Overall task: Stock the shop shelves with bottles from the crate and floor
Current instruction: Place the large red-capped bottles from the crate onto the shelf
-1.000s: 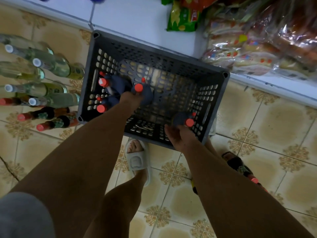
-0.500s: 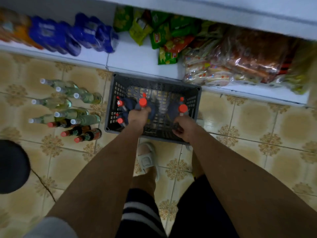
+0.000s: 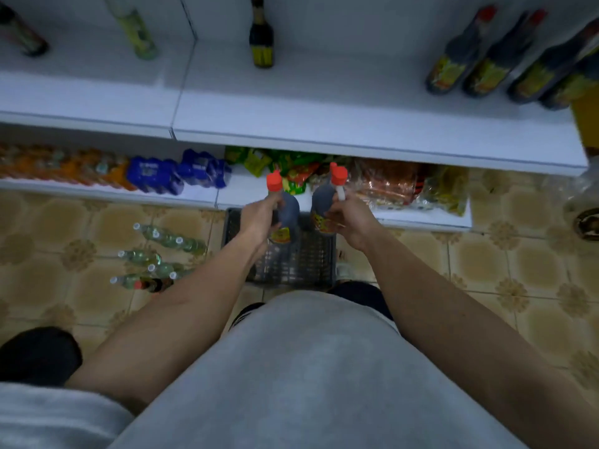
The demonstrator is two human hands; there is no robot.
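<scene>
My left hand (image 3: 259, 218) grips a dark sauce bottle (image 3: 287, 210) with a red cap by its neck. My right hand (image 3: 351, 222) grips a second dark red-capped bottle (image 3: 324, 202) the same way. Both bottles are held upright in the air above the grey plastic crate (image 3: 291, 264) on the floor. The white shelf (image 3: 324, 102) in front of me carries several matching dark bottles (image 3: 486, 66) at its right end and one dark bottle (image 3: 262, 37) in the middle. Clear and dark bottles (image 3: 152, 257) stand on the floor left of the crate.
A lower shelf (image 3: 246, 189) holds blue packs (image 3: 175, 171), orange bottles and snack bags (image 3: 405, 186). The upper shelf's left section has a yellow-green bottle (image 3: 137, 30) and a dark one (image 3: 22, 34). A dark round object (image 3: 35, 354) sits at my lower left. The floor is tiled.
I have stood up from the crate. Both hands have lifted their bottles out of the crate to about the height of the lower shelf, and the upper shelf has come into view.
</scene>
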